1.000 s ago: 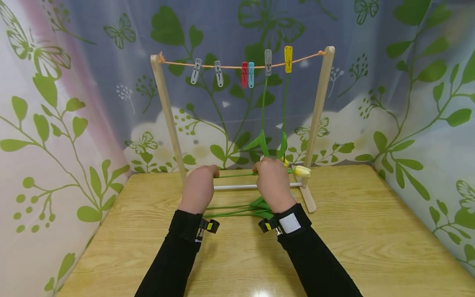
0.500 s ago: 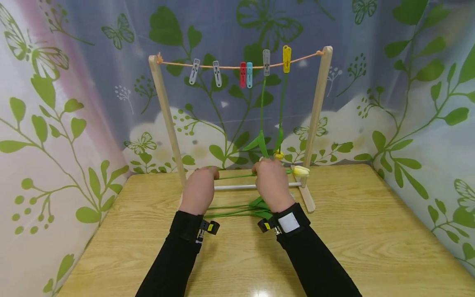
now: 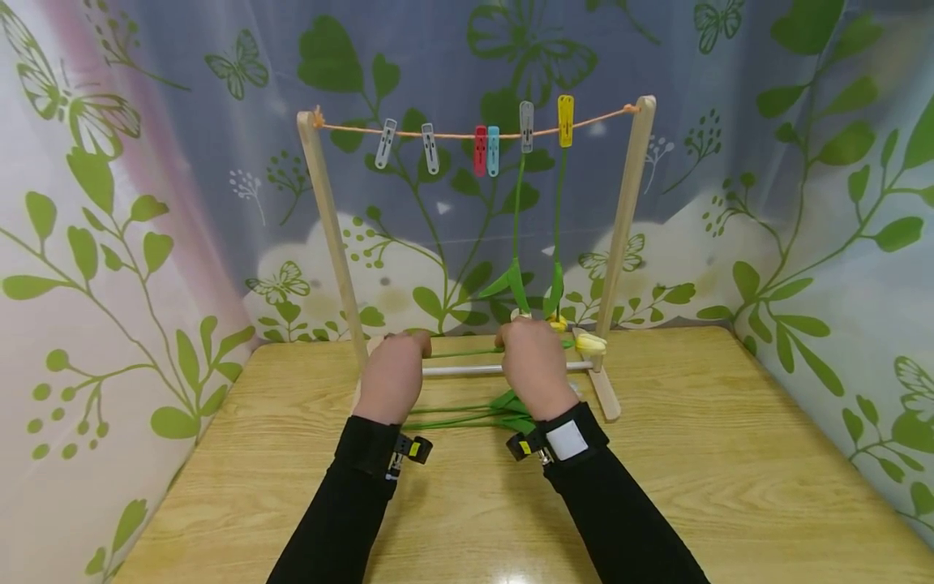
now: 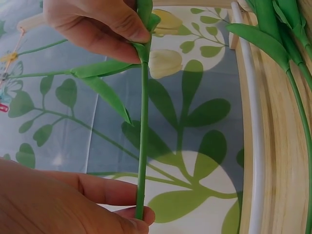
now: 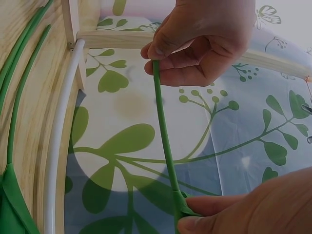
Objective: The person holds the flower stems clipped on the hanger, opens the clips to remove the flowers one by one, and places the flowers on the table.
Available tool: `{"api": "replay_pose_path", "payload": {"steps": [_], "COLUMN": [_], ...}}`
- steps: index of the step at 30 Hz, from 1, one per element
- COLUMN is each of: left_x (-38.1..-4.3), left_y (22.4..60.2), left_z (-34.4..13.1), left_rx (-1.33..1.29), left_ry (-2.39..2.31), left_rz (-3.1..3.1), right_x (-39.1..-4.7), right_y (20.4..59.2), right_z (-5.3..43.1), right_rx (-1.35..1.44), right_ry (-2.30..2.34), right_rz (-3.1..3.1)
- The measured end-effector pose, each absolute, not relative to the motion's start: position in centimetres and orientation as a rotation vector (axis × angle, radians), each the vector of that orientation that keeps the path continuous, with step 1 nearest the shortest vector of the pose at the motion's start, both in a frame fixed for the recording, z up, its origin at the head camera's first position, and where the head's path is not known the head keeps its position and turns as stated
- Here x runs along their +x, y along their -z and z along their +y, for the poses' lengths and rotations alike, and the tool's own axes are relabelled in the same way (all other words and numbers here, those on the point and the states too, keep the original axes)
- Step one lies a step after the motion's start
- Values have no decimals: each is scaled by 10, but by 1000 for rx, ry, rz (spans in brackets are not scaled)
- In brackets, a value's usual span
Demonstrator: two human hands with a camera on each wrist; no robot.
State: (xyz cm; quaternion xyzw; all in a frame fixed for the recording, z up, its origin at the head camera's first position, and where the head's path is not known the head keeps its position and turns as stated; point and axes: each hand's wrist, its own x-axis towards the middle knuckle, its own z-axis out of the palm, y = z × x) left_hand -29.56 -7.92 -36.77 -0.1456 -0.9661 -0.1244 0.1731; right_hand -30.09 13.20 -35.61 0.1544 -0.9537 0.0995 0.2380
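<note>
My left hand pinches the bare end of a tulip's green stem between thumb and fingers. Near the leaves, my right hand pinches the same stem, which runs roughly level between both hands. The tulip's pale yellow bloom sticks out to the right of my right hand. Behind it, a white tulip hangs upside down from a grey clothespin. Beside that, a yellow tulip hangs from a yellow clothespin.
An orange string spans the wooden rack, bearing two more grey clothespins, a red clothespin and a blue clothespin. A white rod joins the rack's base. More tulip stems lie on the table in front.
The hanging yellow tulip swings left, then back right. Both hands keep their hold on the tulip stem and stay nearly in place; the head view shifts slightly.
</note>
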Motion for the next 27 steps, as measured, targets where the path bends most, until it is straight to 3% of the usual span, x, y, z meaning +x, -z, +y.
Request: {"api": "replay_pose_path", "payload": {"steps": [27], "left_x": [-293], "left_y": [371], "left_z": [-79], "left_rx": [-425], "left_ry": [321], "left_rz": [-2790], "right_x": [-301], "right_y": [362], "right_z": [130], "right_rx": [418], "right_ry": [-311], "right_rz": [-2656]}}
